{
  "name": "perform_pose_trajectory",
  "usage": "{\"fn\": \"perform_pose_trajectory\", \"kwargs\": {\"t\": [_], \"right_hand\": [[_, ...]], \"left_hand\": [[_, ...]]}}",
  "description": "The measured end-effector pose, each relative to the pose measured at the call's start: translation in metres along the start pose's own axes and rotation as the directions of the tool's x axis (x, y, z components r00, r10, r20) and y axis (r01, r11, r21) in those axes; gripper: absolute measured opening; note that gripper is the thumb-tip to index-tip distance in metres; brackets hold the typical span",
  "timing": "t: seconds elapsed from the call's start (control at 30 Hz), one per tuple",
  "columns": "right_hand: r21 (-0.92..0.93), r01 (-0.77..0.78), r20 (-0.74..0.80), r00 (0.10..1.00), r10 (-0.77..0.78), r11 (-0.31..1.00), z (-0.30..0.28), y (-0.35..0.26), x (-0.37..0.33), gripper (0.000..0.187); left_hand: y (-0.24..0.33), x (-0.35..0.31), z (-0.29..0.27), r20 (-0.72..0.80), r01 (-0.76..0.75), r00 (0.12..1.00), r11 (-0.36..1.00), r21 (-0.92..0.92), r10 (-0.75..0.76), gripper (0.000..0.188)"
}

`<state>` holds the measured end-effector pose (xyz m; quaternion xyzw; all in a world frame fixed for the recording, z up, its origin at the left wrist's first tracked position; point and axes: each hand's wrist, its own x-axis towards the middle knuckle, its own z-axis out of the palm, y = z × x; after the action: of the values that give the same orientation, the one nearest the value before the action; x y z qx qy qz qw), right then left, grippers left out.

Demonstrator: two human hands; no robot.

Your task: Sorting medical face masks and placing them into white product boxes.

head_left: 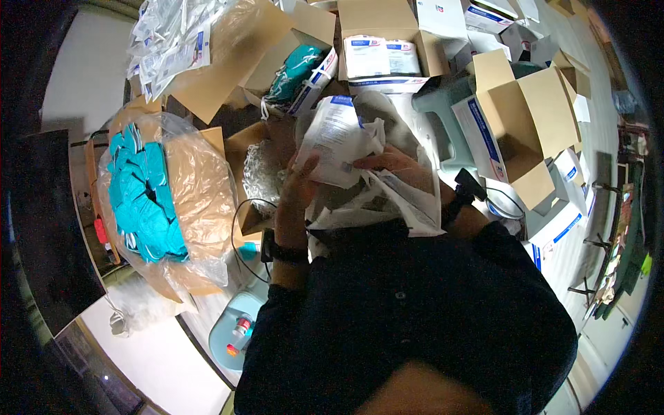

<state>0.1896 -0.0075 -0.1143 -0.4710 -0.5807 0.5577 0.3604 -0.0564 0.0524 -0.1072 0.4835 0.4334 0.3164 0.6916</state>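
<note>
A white plastic packet (pixel 330 135) with a blue printed top corner is held up over my lap. My left hand (pixel 302 181) is closed on its lower left edge. My right hand (pixel 394 162) is at the packet's right side, fingers bent in against its crumpled edge; whether they pinch it is hard to make out. Below both hands, a thin whitish plastic sheet (pixel 408 199) lies across my lap. To the left of my left hand, an opened carton (pixel 247 142) holds crumpled clear plastic wrapping (pixel 263 173).
Teal folded fabric (pixel 149 200) fills a plastic-lined carton at left. Ahead stand a carton of white packets (pixel 377 57) and one with a teal bundle (pixel 296 72). An open carton (pixel 515 121) and a grey-green stool (pixel 443 124) are at right. A bottle (pixel 238 332) lies on a pale blue stool (pixel 225 346).
</note>
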Motion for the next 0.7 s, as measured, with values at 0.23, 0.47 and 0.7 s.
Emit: {"fn": "perform_pose_trajectory", "kwargs": {"t": [0.23, 0.47, 0.7], "right_hand": [[0.082, -0.086, -0.150, 0.984, 0.098, 0.993, 0.004, -0.009, -0.002, 0.027], [0.107, -0.079, -0.359, 0.927, 0.112, 0.991, 0.018, -0.005, -0.001, 0.026], [0.044, -0.058, -0.460, 0.885, 0.072, 0.997, 0.029, -0.002, 0.013, 0.025]], "left_hand": [[-0.016, -0.002, -0.034, -0.161, -0.174, 0.907, 0.695, 0.697, 0.389, 0.056], [-0.039, -0.047, -0.061, -0.139, -0.092, 0.859, 0.418, 0.904, 0.492, 0.053], [-0.028, -0.085, -0.050, -0.271, -0.061, 0.833, 0.568, 0.821, 0.481, 0.049]]}}
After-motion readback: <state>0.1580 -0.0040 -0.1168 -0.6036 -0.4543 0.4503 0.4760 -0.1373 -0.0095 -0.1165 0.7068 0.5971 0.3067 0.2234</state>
